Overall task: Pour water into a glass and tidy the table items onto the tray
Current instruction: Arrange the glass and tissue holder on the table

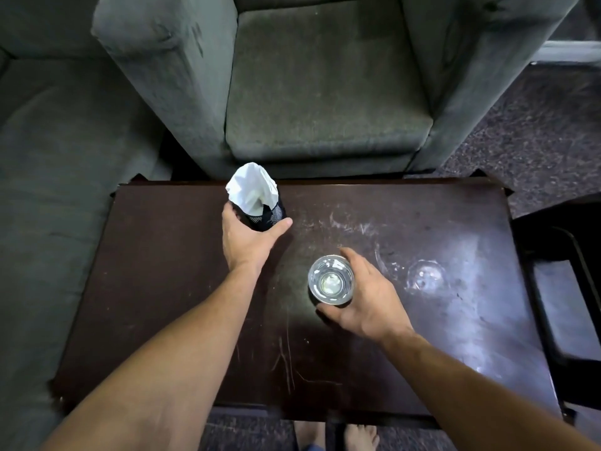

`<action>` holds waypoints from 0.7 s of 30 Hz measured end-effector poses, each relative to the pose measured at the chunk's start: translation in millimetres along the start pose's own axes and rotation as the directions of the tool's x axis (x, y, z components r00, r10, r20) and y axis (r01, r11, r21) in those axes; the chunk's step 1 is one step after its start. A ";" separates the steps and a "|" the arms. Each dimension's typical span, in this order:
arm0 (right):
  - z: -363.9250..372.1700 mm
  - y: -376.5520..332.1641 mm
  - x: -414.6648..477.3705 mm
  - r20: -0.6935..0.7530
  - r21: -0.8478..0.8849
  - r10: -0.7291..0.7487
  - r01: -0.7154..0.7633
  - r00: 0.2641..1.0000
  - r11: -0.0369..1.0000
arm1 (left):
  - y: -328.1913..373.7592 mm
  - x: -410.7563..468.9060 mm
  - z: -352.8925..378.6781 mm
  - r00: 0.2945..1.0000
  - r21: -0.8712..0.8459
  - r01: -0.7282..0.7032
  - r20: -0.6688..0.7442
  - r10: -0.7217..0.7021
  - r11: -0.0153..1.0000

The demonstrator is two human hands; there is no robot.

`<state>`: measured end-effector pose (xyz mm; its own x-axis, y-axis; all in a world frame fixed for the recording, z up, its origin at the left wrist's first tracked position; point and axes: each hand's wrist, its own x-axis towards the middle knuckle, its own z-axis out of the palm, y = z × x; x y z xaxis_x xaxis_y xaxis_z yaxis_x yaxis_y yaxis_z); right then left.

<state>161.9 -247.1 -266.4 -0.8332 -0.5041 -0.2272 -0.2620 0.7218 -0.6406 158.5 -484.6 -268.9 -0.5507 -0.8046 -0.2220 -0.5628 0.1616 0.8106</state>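
Spillage hazard: my right hand [364, 297] grips the glass [330, 283], my left hand [247, 239] grips the napkin holder [270, 218]; a jerked lift could spill the glass or topple the holder.

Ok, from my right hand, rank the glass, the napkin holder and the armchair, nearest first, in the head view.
1. Glass: in the right hand's grip.
2. Napkin holder: farther back and left, held by the left hand.
3. Armchair: beyond the table's far edge.
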 end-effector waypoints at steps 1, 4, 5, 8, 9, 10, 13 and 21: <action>3.1 1.6 -2.4 -0.027 0.024 0.013 -0.012 1.000 1.000 | 1.2 0.6 2.6 1.000 -0.003 -0.006 -0.006 0.006 1.000; 8.8 -0.2 -6.2 -0.076 0.102 0.068 -0.060 0.995 0.993 | 4.3 2.8 10.8 0.998 0.011 -0.020 -0.052 0.021 1.000; 10.1 -1.3 -5.9 -0.086 0.121 0.083 -0.072 0.993 0.990 | 4.6 3.9 13.6 0.997 0.014 -0.019 -0.077 0.020 1.000; 14.5 -3.1 -4.9 -0.133 0.142 0.103 -0.084 0.986 0.986 | 1.9 9.3 20.2 0.992 0.045 -0.010 -0.126 0.015 0.999; 15.7 -3.4 -4.6 -0.145 0.140 0.103 -0.083 0.984 0.987 | 0.2 11.8 21.5 0.991 0.065 -0.007 -0.131 0.016 0.998; 16.6 -3.5 -4.1 -0.153 0.137 0.103 -0.082 0.983 0.987 | -1.3 14.1 21.9 0.991 0.086 -0.006 -0.132 0.018 0.996; 16.4 -4.2 -0.9 -0.177 0.129 0.112 -0.089 0.978 0.988 | -4.4 15.3 16.2 0.992 0.132 -0.014 -0.121 0.030 0.991; 5.2 -15.7 11.8 -0.283 0.196 0.176 -0.123 0.943 0.973 | -31.3 -15.7 -24.8 0.996 0.221 -0.081 -0.020 0.087 0.972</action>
<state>158.7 -266.9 -262.8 -0.9696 -0.2138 -0.1194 -0.0571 0.6716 -0.7388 200.0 -491.2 -277.5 -0.5855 -0.7985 -0.1399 -0.6389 0.3483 0.6859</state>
